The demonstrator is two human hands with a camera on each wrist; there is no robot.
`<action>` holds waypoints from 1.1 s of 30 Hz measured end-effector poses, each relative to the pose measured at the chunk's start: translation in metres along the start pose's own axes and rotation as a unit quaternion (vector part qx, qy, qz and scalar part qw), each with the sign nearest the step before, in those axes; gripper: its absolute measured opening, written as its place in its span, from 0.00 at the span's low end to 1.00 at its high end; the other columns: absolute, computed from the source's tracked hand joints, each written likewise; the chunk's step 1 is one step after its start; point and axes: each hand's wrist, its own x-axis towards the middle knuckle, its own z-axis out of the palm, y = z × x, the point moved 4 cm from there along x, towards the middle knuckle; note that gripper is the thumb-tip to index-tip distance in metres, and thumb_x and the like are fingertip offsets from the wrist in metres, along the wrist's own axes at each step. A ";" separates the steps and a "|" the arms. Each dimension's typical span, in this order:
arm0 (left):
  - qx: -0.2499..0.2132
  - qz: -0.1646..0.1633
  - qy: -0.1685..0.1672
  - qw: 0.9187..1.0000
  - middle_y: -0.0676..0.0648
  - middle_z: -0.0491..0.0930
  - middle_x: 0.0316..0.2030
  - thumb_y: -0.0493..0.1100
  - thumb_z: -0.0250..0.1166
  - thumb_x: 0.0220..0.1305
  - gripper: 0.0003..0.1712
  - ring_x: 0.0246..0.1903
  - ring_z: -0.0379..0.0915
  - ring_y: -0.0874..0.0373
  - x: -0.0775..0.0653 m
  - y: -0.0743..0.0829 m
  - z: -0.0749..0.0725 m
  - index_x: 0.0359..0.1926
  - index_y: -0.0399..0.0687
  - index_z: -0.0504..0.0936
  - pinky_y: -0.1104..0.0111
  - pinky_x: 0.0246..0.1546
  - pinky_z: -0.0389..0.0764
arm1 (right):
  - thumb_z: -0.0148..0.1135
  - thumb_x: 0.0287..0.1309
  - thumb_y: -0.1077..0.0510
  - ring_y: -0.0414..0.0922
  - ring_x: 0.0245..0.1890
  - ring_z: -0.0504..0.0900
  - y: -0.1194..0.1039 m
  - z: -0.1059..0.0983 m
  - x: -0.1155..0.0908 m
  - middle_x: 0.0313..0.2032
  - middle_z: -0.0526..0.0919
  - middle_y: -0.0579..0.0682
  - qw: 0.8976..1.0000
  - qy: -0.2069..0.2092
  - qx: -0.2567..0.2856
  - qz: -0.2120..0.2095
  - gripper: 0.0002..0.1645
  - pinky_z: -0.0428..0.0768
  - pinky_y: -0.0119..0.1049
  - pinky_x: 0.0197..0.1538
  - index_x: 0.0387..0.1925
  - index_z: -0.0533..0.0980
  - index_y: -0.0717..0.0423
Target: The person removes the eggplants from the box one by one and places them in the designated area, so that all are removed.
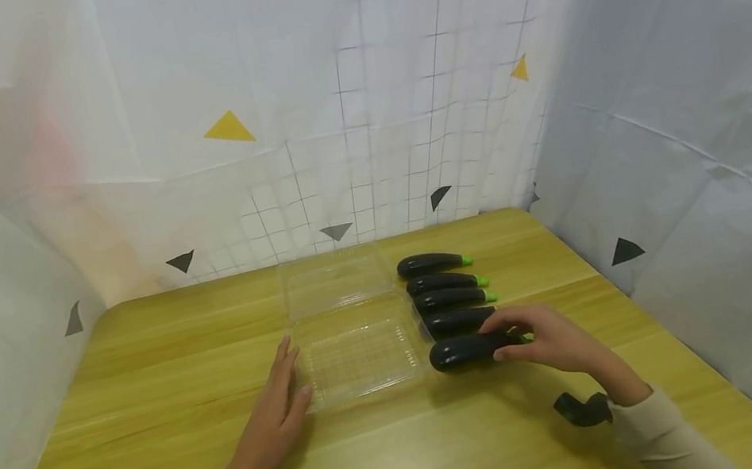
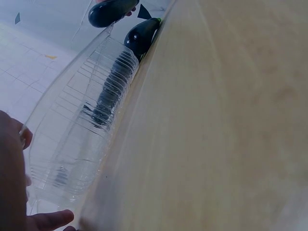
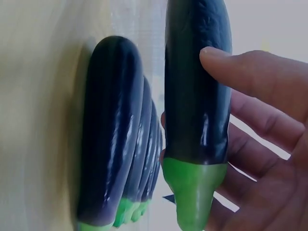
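Note:
My right hand pinches an eggplant between thumb and fingers, near its green stem end. In the right wrist view this eggplant is raised off the table, apart from the others. Several more dark eggplants lie side by side in a row behind it, green stems to the right. A clear plastic clamshell box lies opened flat, its lid toward the back wall. At the box's left edge rests my left hand, fingers extended and spread; in the left wrist view its thumb is by the near corner.
The wooden table carries everything. White sheets with grid lines and triangles stand behind it and on both sides. A dark band piece sits at the right wrist.

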 end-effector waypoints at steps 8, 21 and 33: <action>0.000 -0.002 -0.003 1.000 0.39 0.43 0.82 0.41 0.56 0.80 0.37 0.78 0.46 0.43 0.001 0.000 0.000 0.81 0.38 0.52 0.65 0.74 0.45 | 0.75 0.63 0.56 0.46 0.51 0.84 0.016 0.001 -0.005 0.52 0.86 0.46 0.999 -0.016 0.025 0.012 0.19 0.85 0.43 0.50 0.55 0.83 0.51; -0.001 0.000 -0.001 1.000 0.39 0.43 0.82 0.41 0.55 0.81 0.36 0.78 0.46 0.42 0.001 0.000 0.000 0.81 0.38 0.53 0.55 0.75 0.49 | 0.77 0.60 0.59 0.48 0.50 0.84 0.031 0.006 -0.012 0.52 0.85 0.48 0.999 -0.033 0.025 0.019 0.19 0.85 0.45 0.49 0.52 0.83 0.53; 0.002 0.016 0.005 1.000 0.35 0.44 0.81 0.40 0.55 0.80 0.36 0.78 0.44 0.41 0.000 0.000 0.001 0.81 0.35 0.52 0.75 0.73 0.39 | 0.79 0.58 0.57 0.46 0.47 0.84 0.037 0.014 -0.016 0.48 0.86 0.46 0.999 -0.029 -0.026 0.029 0.18 0.85 0.44 0.46 0.50 0.84 0.50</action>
